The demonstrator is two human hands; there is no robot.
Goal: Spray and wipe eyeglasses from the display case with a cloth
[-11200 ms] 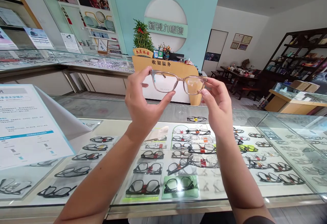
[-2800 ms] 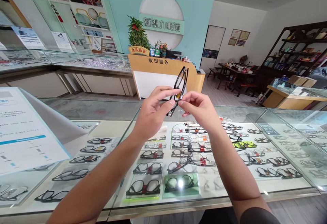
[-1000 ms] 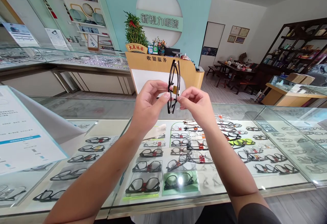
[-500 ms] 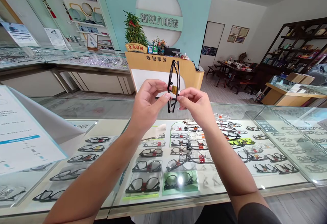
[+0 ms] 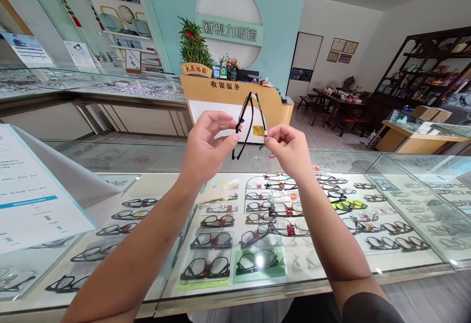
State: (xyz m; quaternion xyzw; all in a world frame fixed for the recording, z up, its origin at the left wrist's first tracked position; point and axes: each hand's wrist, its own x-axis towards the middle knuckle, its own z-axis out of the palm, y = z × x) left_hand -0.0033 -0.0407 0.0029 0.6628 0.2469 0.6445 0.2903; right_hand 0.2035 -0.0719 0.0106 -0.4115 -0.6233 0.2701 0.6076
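Observation:
Black-framed glasses (image 5: 249,117) are held up on edge above the glass counter, between my two hands. My left hand (image 5: 211,144) pinches the frame near its middle, thumb in front. My right hand (image 5: 289,146) grips one temple arm, which stands partly unfolded from the frame. A small yellow tag (image 5: 258,130) hangs by the temple, close to my right fingertips. The lower fingers of my right hand are curled and partly hidden.
Below my hands, a glass display counter (image 5: 268,291) holds rows of glasses. A white printed stand (image 5: 33,185) rises at the left. Farther back are a wooden cashier desk (image 5: 281,112), a leafy plant (image 5: 194,43) and a dark table (image 5: 333,98).
The glasses have opened wider: the temple arm has swung away from the frame as my hands moved apart. The frame now tilts more, and the yellow tag has shifted right.

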